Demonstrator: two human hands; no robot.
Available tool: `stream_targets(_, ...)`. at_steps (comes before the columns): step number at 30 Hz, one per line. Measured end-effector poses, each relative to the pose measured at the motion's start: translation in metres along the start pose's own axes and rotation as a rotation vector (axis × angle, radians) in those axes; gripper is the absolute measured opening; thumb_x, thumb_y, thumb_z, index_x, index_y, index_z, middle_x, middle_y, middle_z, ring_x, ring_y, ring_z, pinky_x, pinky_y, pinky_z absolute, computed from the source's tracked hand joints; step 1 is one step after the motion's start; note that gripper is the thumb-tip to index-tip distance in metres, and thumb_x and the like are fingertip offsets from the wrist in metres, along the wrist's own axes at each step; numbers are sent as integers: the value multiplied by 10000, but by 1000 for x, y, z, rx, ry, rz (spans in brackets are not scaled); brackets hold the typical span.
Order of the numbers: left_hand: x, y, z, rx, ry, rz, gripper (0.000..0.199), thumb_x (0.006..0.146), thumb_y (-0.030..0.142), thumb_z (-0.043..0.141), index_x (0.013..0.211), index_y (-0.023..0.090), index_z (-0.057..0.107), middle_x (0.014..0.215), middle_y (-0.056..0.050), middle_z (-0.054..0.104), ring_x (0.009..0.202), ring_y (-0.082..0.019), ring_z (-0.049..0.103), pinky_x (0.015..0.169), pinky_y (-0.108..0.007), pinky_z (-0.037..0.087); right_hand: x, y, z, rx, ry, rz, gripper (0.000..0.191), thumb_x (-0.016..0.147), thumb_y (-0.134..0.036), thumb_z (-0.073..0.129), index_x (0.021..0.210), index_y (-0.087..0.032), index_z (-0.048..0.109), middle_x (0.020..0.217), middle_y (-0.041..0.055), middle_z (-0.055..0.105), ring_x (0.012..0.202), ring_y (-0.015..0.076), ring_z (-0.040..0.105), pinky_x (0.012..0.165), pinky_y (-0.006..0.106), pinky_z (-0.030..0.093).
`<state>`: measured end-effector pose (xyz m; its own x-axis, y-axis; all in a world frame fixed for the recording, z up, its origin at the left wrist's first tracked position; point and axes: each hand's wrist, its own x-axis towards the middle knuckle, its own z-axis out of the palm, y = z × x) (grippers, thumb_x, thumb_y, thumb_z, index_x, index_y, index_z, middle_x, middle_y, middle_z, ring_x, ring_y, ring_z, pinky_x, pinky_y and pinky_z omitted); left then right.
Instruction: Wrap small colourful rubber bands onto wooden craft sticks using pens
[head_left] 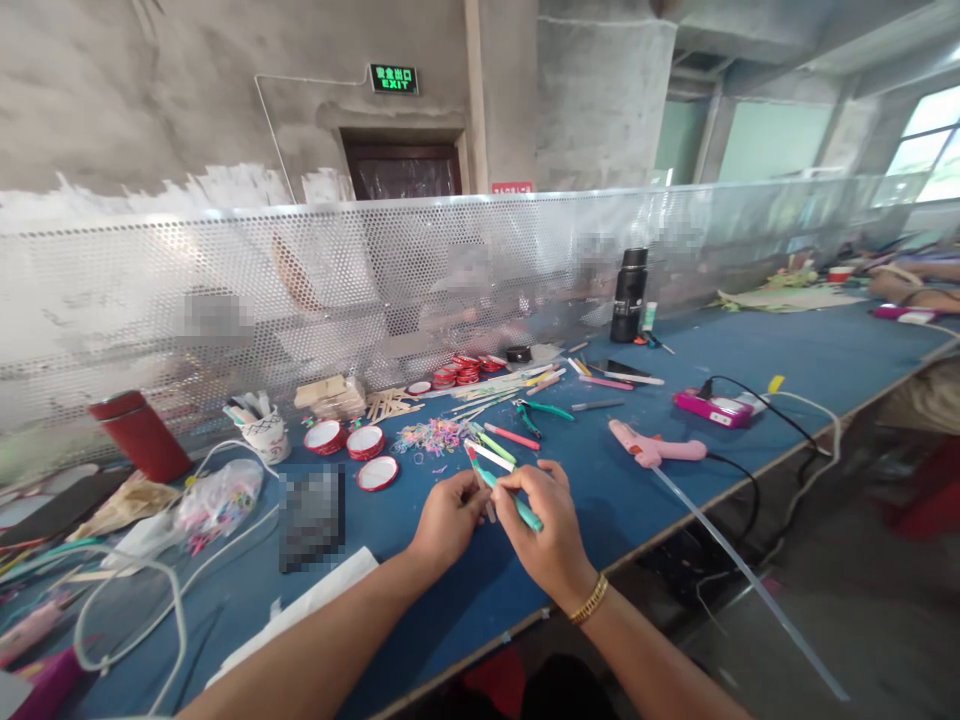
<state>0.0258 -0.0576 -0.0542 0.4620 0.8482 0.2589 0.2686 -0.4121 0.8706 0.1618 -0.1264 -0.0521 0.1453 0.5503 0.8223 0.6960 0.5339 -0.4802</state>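
Observation:
My right hand (546, 515) is closed around a teal marker (527, 513), held like a pen with its front end pointing up and left. My left hand (452, 518) pinches a narrow flat stick (473, 462) whose upper end looks red. The marker's front end lies against or very close to the stick; I cannot tell if they touch. Just beyond my fingers lie a white marker (493, 457), a green marker (487, 437) and a red marker (517, 437). A heap of small colourful bands or strips (435, 437) is left of these.
A pink glue gun (649, 447) with a long clear glue stick lies right, its cord leading toward a purple power box (712, 409). Pliers (544, 411), round red-rimmed tins (365, 442), a paper cup of tools (265, 437) and a black bottle (629, 298) stand or lie around. A perforated screen (337, 270) runs behind.

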Motion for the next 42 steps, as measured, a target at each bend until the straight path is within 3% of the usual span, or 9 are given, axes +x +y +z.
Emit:
stream_targets(17, -1, 3, -1, 43, 18, 6, 257, 827, 353, 555, 649, 167, 547, 558, 27, 553, 516, -97, 476, 510, -200, 333, 0, 1, 1, -16, -17, 3, 104, 911, -196, 507, 814, -210, 540, 700, -21, 604, 712, 142, 580, 966, 382, 318)
stream_targets(25, 1, 2, 0, -35, 0, -14, 222, 815, 370, 568, 726, 168, 582, 616, 22, 568, 551, -108, 496, 533, -210, 389, 1, 0, 0, -22, 67, 39, 119, 906, -183, 505, 795, -214, 535, 722, -13, 626, 713, 147, 588, 935, 371, 342)
stream_targets(38, 1, 4, -1, 35, 12, 15, 246, 835, 338, 551, 658, 167, 534, 568, 32, 540, 532, -98, 480, 524, -204, 345, 2, 0, 2, -25, 3, 16, 100, 907, -198, 514, 810, -210, 534, 690, -28, 595, 707, 137, 582, 961, 376, 323)
stream_targets(42, 1, 4, -1, 10, 11, -1, 250, 819, 369, 571, 673, 169, 542, 576, 31, 536, 544, -106, 495, 535, -209, 372, 2, 0, 2, -55, 43, 43, 121, 900, -187, 510, 783, -211, 532, 685, -26, 602, 696, 139, 584, 946, 364, 336)
